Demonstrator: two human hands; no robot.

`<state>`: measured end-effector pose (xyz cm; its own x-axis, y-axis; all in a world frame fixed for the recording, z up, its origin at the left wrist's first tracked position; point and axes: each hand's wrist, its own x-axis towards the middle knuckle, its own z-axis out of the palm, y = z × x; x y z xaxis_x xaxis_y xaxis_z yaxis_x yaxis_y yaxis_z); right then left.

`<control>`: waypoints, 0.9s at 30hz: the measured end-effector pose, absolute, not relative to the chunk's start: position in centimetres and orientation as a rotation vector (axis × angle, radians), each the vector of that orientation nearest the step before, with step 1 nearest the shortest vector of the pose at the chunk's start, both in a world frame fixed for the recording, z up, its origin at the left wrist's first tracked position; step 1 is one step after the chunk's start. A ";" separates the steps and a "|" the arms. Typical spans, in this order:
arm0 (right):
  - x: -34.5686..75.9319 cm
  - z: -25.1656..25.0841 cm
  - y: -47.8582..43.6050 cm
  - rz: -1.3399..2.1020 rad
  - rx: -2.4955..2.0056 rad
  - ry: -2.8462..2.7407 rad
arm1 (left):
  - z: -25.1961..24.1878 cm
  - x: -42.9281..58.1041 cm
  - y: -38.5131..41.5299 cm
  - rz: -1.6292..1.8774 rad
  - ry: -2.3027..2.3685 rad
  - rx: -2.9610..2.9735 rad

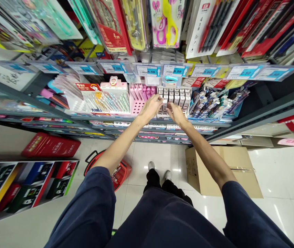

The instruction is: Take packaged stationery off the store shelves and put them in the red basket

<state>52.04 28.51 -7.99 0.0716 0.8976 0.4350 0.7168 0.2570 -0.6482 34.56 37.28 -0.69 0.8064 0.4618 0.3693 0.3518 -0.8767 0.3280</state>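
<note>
At the display of slim white-and-grey boxes (181, 97) on the shelf, both of my hands are close together. My left hand (150, 107) has its fingers bent and drawn together at the left end of these boxes; what lies between the fingertips is too small to make out. My right hand (177, 113) is at the front of the same boxes, its thumb and fingers apart. Just left of them stand pink pens (143, 91) in a pink perforated holder (137, 107). Bundled pens in clear wrappers (215, 103) lie to the right.
Price tags (150, 70) line the rail above my hands, below hanging packs of stationery (166, 20). On the floor are a red shopping basket (123, 171) at left and a large cardboard box (229, 172) at right. A low shelf unit (1, 196) stands at far left.
</note>
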 end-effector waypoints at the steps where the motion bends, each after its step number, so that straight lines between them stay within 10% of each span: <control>1: 52.1 -8.0 28.4 0.272 -1.504 -1.687 | -0.8 34.5 37.2 0.662 0.615 2.766; 27: 51.8 -7.8 28.8 0.301 -1.515 -1.553 | -1.4 36.3 38.1 0.849 0.488 2.607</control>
